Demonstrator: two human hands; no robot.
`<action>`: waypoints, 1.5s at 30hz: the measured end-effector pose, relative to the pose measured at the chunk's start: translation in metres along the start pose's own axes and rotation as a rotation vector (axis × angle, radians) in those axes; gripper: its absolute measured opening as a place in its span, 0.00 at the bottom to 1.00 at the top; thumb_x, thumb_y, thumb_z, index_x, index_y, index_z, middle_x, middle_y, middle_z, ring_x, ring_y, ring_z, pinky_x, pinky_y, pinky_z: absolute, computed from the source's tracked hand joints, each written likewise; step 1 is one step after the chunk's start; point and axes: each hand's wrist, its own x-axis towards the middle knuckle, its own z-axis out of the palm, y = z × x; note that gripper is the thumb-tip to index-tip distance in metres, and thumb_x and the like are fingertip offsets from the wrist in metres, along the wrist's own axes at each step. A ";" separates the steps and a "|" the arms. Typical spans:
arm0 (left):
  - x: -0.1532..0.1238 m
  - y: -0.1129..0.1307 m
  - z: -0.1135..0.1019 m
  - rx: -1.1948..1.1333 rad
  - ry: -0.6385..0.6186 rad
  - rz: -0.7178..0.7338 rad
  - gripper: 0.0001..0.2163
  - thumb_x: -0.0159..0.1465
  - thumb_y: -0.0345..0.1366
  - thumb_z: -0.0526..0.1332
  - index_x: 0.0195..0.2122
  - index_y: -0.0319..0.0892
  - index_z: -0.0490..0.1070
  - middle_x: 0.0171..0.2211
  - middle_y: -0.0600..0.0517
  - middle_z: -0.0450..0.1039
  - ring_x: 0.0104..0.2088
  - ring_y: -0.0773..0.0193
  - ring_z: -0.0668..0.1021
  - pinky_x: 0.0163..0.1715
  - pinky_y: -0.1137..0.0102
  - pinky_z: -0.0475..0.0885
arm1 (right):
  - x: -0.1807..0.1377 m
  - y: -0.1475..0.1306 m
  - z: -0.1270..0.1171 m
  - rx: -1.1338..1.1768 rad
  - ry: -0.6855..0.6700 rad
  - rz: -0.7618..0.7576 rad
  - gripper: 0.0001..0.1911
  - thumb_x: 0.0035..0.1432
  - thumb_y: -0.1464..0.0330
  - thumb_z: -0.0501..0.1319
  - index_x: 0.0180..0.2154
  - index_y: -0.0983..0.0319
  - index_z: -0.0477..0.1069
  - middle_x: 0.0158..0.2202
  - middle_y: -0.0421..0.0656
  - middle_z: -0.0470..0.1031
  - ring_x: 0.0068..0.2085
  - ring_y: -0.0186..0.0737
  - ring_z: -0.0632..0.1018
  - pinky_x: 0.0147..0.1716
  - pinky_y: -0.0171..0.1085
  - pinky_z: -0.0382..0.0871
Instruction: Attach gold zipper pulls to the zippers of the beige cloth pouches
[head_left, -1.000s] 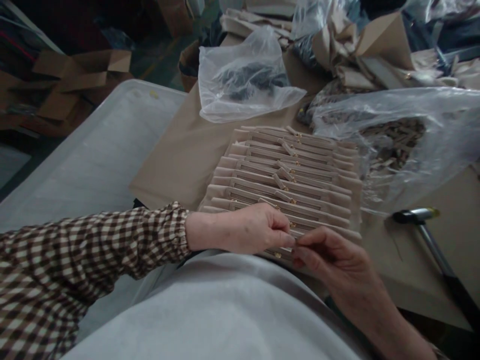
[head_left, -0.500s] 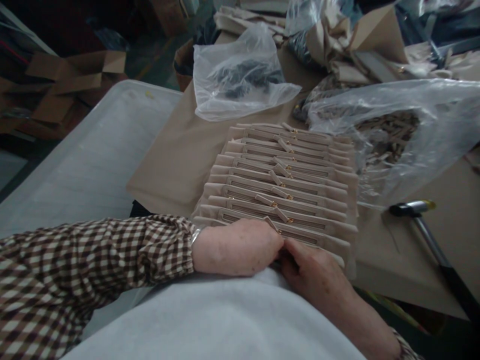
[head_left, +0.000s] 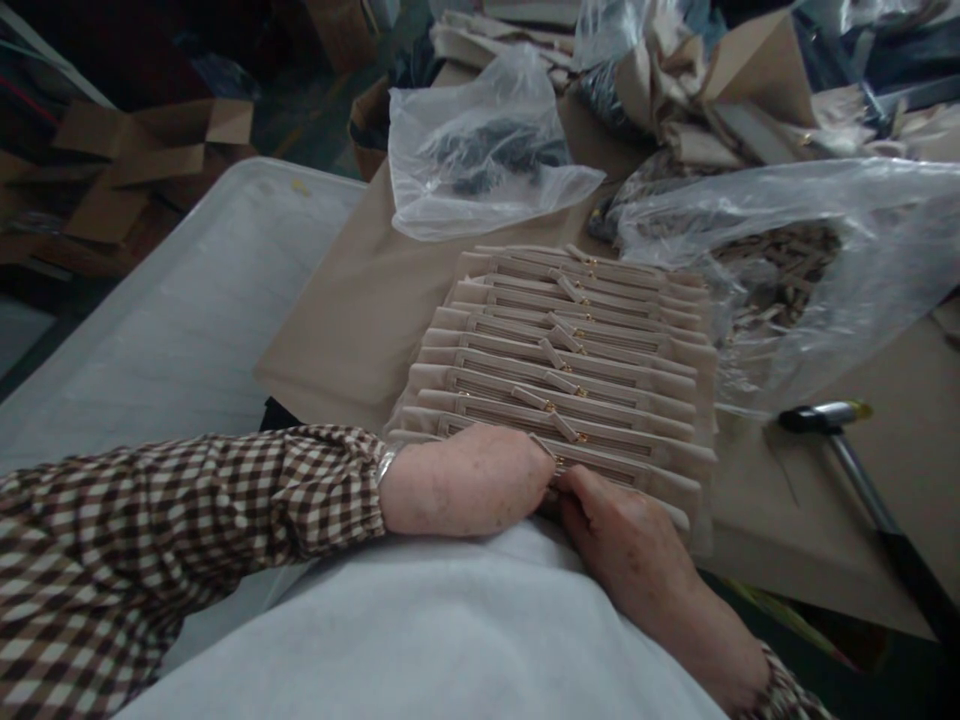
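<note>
A fanned row of beige zipper pieces [head_left: 570, 370] with small gold pulls lies overlapped on a tan sheet [head_left: 360, 310]. My left hand [head_left: 469, 480], in a brown checked sleeve, rests curled at the near edge of the row. My right hand [head_left: 626, 540] meets it from the right, fingers bent down onto the nearest zipper piece [head_left: 637, 480]. The fingertips of both hands are tucked together and mostly hidden, so what they pinch is unclear.
A hammer [head_left: 847, 440] lies to the right on the tan surface. Two clear plastic bags sit behind: one [head_left: 480, 150] with dark parts, one [head_left: 795, 270] with beige pieces. A white bin [head_left: 187, 310] stands at left. Cardboard boxes [head_left: 142, 160] and fabric scraps clutter the back.
Both hands dropped from a raised pinch over the row to its near edge, then closed together there. In the last half second they hardly moved.
</note>
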 end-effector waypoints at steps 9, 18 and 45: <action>0.002 -0.015 0.025 0.038 0.197 0.072 0.09 0.65 0.34 0.57 0.33 0.39 0.76 0.26 0.48 0.78 0.25 0.57 0.79 0.21 0.68 0.66 | 0.002 -0.002 -0.001 -0.050 0.036 -0.004 0.07 0.59 0.77 0.58 0.32 0.59 0.68 0.27 0.37 0.77 0.26 0.40 0.79 0.23 0.36 0.60; -0.005 -0.011 0.011 0.051 0.090 0.025 0.10 0.65 0.32 0.55 0.34 0.38 0.76 0.28 0.45 0.79 0.28 0.55 0.80 0.24 0.67 0.69 | 0.002 -0.002 -0.001 -0.031 0.044 0.005 0.07 0.60 0.75 0.58 0.31 0.59 0.67 0.25 0.37 0.76 0.23 0.38 0.77 0.22 0.35 0.57; -0.001 -0.010 0.019 0.012 0.160 0.085 0.09 0.66 0.34 0.56 0.34 0.39 0.76 0.28 0.47 0.78 0.28 0.55 0.80 0.25 0.67 0.71 | 0.003 -0.006 0.000 -0.021 -0.006 0.068 0.09 0.60 0.75 0.55 0.35 0.59 0.71 0.30 0.39 0.80 0.30 0.41 0.81 0.25 0.35 0.62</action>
